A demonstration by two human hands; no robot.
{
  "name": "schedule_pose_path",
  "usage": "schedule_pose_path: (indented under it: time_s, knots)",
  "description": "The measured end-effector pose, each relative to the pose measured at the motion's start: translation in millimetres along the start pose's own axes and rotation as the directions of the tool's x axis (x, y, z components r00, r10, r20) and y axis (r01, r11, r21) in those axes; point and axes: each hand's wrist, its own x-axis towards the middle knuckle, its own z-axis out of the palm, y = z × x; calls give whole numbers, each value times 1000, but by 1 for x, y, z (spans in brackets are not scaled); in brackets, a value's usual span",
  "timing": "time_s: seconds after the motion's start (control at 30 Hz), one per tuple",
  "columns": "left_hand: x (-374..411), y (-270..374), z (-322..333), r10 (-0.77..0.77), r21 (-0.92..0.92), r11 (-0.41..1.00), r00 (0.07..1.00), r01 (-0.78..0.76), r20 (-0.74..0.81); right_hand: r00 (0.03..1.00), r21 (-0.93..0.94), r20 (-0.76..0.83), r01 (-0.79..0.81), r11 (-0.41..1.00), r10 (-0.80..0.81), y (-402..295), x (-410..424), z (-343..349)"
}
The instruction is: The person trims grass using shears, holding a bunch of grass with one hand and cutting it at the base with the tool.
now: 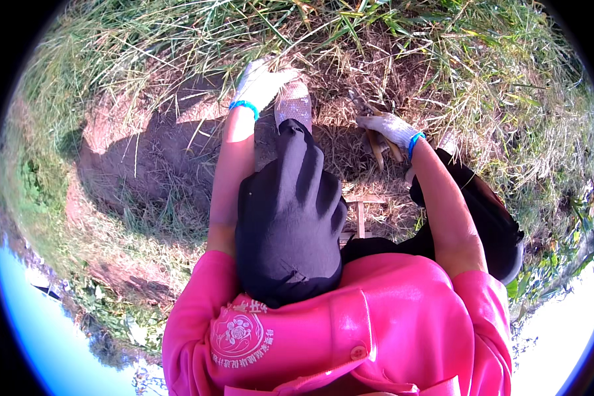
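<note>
My left hand (262,83), in a white knit glove with a blue cuff, reaches down beside the toe of my mesh shoe (294,106). Its fingers are at the base of the dry grass (321,64); whether they grip any stems cannot be made out. To the right, my right hand (388,129), gloved the same way, is closed around a hand tool (376,148) with two brownish, wooden-looking handles. A dark end of that tool points forward from the fist, close to the straw-covered ground. Part of it is hidden by the glove.
Tall green grass (218,29) stands in front and at the right. Bare soil (138,148), partly in shadow, lies at the left. My bent knee (287,222) in dark trousers rises between my arms. A small wooden frame (360,215) shows low between my legs.
</note>
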Motion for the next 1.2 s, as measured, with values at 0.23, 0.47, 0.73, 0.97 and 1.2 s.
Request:
schedule_pose_path:
  time_s: [0.23,0.47,0.73,0.97,1.2]
  knots:
    - [-7,27,11,340,338,887,940,-315,-15,999,205,38,-9,979,2,21,9,-38]
    - [43,11,97,387,506,733,890,-455,241,998,153,12,51,987,-54,8,-2,-17]
    - [54,17,90,475,753,493,860,-436,188,998,101,67,-8,995,2,-10,-8,-2]
    - [46,16,66,268,335,903,962,-270,52,992,248,117,15,969,-45,-15,-2,14]
    - [35,32,65,275,262,920,956,-292,98,980,412,199,-69,909,-16,-29,2,25]
